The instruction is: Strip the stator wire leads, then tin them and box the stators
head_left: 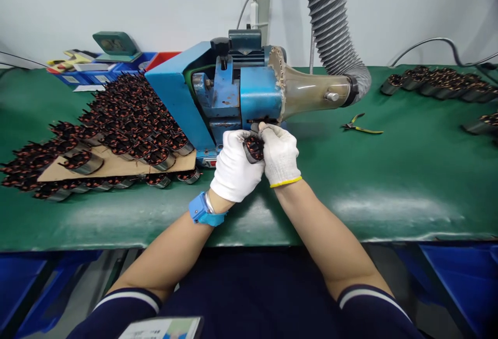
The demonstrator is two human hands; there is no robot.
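Note:
My left hand (238, 165), in a white glove with a blue wrist strap, is closed around a motor stator (254, 149). The stator's dark end with copper windings faces up towards me. At its upper right edge, my right hand (279, 153), gloved in white with a yellow cuff, pinches with thumb and forefinger. What lies in that pinch is too small to make out; it may be a wire end. Both hands are right in front of a blue machine (261, 90), with the right fingertips close to the dark slot (262, 120) low on its housing.
Many stators (132, 113) are stacked at left, some on a cardboard sheet (116, 170). More stators (443, 84) stand at far right. Cutting pliers (361, 125) lie on the green mat (389, 183). A grey hose (330, 17) joins the machine's clear cone (313, 92). Blue bins (105, 72) are behind.

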